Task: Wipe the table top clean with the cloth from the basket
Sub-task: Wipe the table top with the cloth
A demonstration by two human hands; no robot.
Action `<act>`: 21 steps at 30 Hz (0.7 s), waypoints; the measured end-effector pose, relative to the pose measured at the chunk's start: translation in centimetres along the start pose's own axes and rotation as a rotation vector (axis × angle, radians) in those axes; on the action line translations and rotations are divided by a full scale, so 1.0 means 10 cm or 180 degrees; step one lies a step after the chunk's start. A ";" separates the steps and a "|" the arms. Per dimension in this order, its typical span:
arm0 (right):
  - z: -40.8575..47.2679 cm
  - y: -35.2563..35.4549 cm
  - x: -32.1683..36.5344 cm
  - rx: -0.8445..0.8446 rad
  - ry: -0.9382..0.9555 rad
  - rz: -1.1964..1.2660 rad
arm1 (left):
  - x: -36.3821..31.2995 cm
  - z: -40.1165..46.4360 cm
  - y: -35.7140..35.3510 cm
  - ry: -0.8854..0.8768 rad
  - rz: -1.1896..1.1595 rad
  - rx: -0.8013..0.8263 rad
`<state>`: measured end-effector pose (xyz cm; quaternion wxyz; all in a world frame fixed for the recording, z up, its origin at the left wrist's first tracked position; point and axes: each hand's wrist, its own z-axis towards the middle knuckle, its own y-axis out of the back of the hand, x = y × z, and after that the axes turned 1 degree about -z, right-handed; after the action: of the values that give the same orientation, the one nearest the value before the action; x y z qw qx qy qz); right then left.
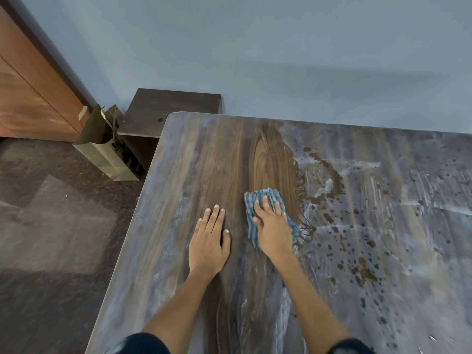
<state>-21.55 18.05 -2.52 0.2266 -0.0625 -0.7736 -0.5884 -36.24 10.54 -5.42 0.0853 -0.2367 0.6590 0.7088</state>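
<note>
Dark sleeves (143, 343) at 6 o'clock | left hand (209, 241) flat, fingers spread, pressing bare table top (178, 175) | right hand (272, 227) flat on blue striped cloth (263, 198), mid-table | brown splatter (357, 267) at 3 o'clock of cloth | paper bag (102, 146) on floor at 10 o'clock

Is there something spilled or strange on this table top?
Yes. Brown splatter and whitish smears cover the table top right of the striped cloth under the right hand; the left part looks already wiped.
</note>
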 end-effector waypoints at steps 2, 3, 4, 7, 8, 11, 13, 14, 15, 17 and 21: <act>0.03 -0.07 0.12 0.0044 0.0236 0.0024 | 0.00 -0.01 0.00 0.0007 -0.0030 -0.0021; -0.03 -0.12 0.16 0.0126 0.0450 0.0033 | 0.00 -0.03 0.00 0.0023 -0.0070 -0.0028; -0.13 -0.17 0.17 0.0218 0.0700 0.0011 | 0.01 -0.05 -0.01 0.0051 -0.0119 -0.0029; -0.54 -0.25 0.01 0.0442 0.1238 -0.0097 | 0.06 -0.13 -0.03 0.0107 -0.0186 -0.0035; -0.64 -0.25 -0.10 0.0487 0.1244 -0.0141 | 0.07 -0.15 -0.03 0.0092 -0.0193 -0.0052; -0.66 -0.11 -0.39 0.0470 0.0879 -0.0237 | 0.05 -0.18 -0.01 0.0055 -0.0203 -0.0081; -0.49 0.00 -0.40 0.0423 0.0564 -0.0285 | 0.04 -0.22 0.00 0.0056 -0.0171 -0.0063; -0.38 0.03 -0.35 0.0390 0.0413 -0.0296 | 0.04 -0.25 0.01 0.0062 -0.0154 -0.0055; -0.29 0.05 -0.27 0.0355 0.0289 -0.0310 | 0.05 -0.28 0.02 0.0068 -0.0132 -0.0047; -0.16 0.02 -0.06 0.0342 0.0208 -0.0327 | 0.06 -0.35 0.03 0.0056 -0.0081 -0.0036; -0.29 -0.18 0.26 0.0552 0.0666 -0.0307 | 0.07 -0.45 0.04 -0.0005 -0.0024 -0.0016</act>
<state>-23.67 14.33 -2.37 0.2821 0.0563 -0.7958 -0.5328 -36.01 5.97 -5.48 0.0880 -0.2389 0.6563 0.7102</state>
